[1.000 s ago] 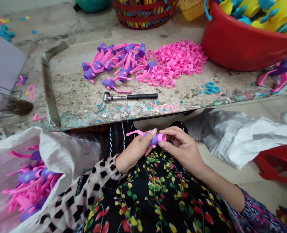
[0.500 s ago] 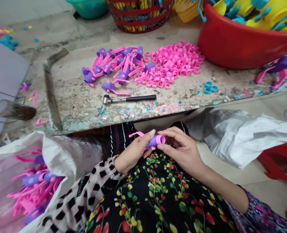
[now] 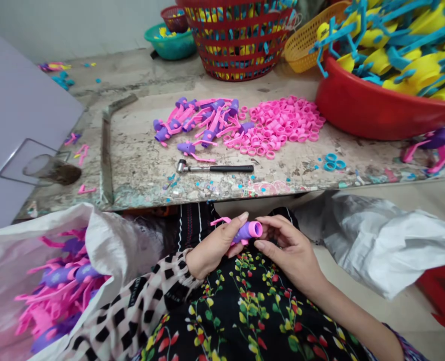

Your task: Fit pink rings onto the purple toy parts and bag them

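Note:
My left hand [image 3: 218,245] is closed round a purple plastic toy part [image 3: 241,232] with a thin pink arm sticking out to the left. Its thumb lies along the top. A pink ring [image 3: 258,229] sits on the part's right end, its round opening facing right. My right hand [image 3: 292,248] is just beside that end, thumb and fingers curved and apart, fingertips close to the ring's rim. Whether they touch it I cannot tell. Both hands are above my lap, over a black flowered cloth [image 3: 241,311].
On the worktable [image 3: 139,150] lie a pile of purple-and-pink parts [image 3: 207,118], a heap of pink rings [image 3: 288,120] and a ratchet wrench [image 3: 216,168]. A red tub [image 3: 376,110] and a red basket [image 3: 237,42] stand behind. A white sack [image 3: 109,260] with similar parts is at left.
The view has tilted up, so the table and hands appear lower and further right. My right fingertips have eased slightly away from the ring. My left hand keeps its hold.

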Action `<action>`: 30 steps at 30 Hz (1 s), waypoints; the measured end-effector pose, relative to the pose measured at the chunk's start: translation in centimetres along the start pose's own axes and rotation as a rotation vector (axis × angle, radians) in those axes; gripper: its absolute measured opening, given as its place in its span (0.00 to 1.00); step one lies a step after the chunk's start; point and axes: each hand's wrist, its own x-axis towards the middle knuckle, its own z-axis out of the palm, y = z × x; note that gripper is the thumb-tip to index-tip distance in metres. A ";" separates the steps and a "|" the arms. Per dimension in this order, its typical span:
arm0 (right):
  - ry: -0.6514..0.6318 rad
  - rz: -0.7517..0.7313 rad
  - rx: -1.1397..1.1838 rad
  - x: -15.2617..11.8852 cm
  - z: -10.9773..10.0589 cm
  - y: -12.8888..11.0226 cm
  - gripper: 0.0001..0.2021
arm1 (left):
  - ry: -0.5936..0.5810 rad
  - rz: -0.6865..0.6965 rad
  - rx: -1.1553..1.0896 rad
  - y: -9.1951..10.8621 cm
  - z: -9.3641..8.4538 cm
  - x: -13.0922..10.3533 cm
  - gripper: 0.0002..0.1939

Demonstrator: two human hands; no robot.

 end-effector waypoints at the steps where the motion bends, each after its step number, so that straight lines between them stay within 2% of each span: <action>1: 0.000 0.003 0.004 0.0 0.0 -0.1 0.16 | -0.003 0.002 -0.002 0.0 0.0 0.0 0.30; 13: 0.019 -0.007 -0.059 0.2 0.3 0.1 0.13 | -0.046 0.000 0.030 0.0 -0.1 -0.2 0.32; 30: -0.026 -0.133 -0.268 0.5 -0.5 -0.9 0.11 | -0.079 -0.034 0.089 -0.1 -0.2 -0.1 0.32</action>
